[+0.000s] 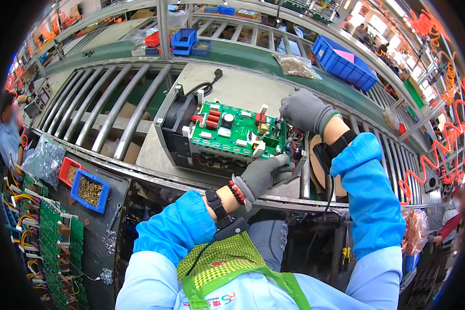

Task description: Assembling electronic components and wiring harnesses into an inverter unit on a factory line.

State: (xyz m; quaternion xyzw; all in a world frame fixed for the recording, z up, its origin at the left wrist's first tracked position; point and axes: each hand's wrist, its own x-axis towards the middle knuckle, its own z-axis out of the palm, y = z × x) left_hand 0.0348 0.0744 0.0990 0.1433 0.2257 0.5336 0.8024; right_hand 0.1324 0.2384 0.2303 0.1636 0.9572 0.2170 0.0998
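Note:
An open electronic unit (176, 132) lies on a pale board, with a black fan at its left end. A green circuit board (227, 147) covers its top, carrying red parts, a round capacitor and white connectors. My left hand (266, 174), in a grey glove, closes on the unit's near right corner. At the far right corner is my right hand (307, 111), also gloved, with its fingers curled down; whatever they hold is hidden. Wires (295, 137) bunch between the hands at the right end. A black power cable with plug (212, 80) rests behind the fan.
Metal rollers (108, 111) run left and right of the pale board (253, 80). A blue tray of screws (90, 190) and a red tray (67, 170) sit at left, near stacked green circuit boards (51, 232). Beyond are a large blue bin (346, 64) and a bag of small parts (297, 66).

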